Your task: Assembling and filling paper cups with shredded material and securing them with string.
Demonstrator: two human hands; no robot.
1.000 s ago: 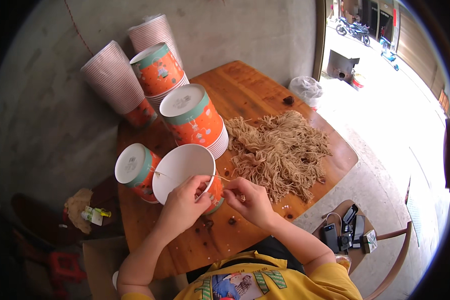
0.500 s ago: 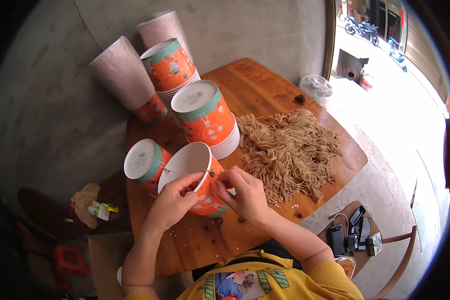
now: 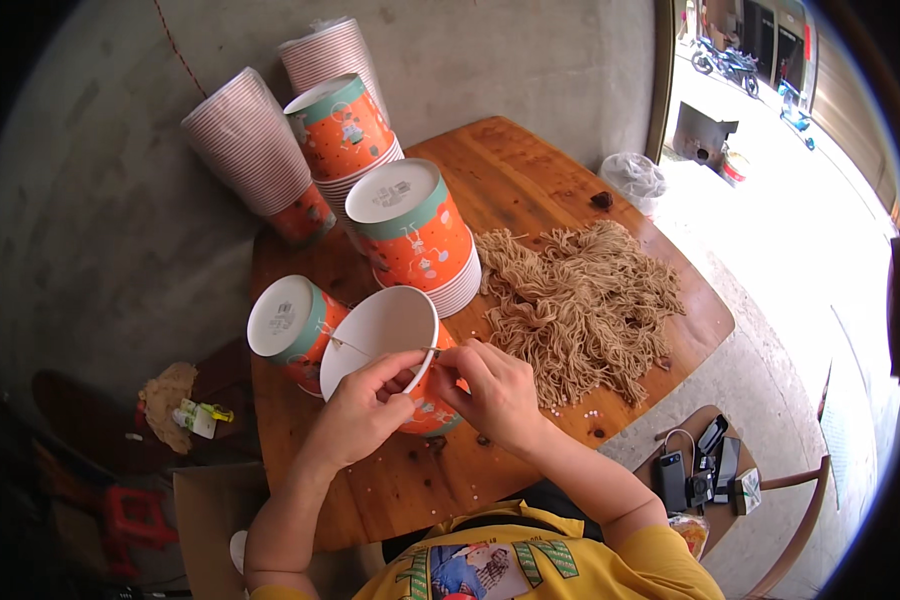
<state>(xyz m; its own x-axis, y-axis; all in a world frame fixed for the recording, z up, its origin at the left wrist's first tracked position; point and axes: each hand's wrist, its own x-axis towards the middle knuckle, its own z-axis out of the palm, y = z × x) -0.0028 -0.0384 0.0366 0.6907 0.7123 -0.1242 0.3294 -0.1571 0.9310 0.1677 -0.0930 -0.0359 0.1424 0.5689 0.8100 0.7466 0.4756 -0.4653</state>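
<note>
Open paper bucket [image 3: 375, 322], white inside and orange outside, stands tilted on the wooden table [image 3: 470, 165] in front of the person, its mouth toward the upper left, and everything else is placed from it. Across its mouth a thin strand [image 3: 353, 347] runs toward the left hand [image 3: 368, 405], which is at the near rim with its fingers curled and the forefinger reaching along the edge; whether they pinch the strand or the rim, I cannot tell. Over the bucket's right side is the right hand [image 3: 495, 392], close to the left, thumb and fingertips bunched together by the rim; what sits between them is too small to make out. Just left of the bucket is an upside-down bucket [image 3: 282, 315] with a green band round its white base. Beyond it rises a stack of upturned buckets [image 3: 415, 240], with another upturned stack [image 3: 340, 140] farther back and a tall leaning stack [image 3: 245, 145] by the wall. To the right of the bucket, well clear of its rim, lies a loose heap of tan strings [image 3: 580, 310]. Farther off, to its lower right, a chair seat [image 3: 710, 422] bears a phone [image 3: 673, 482] and other dark devices; to its lower left is a cardboard box [image 3: 202, 520].
</note>
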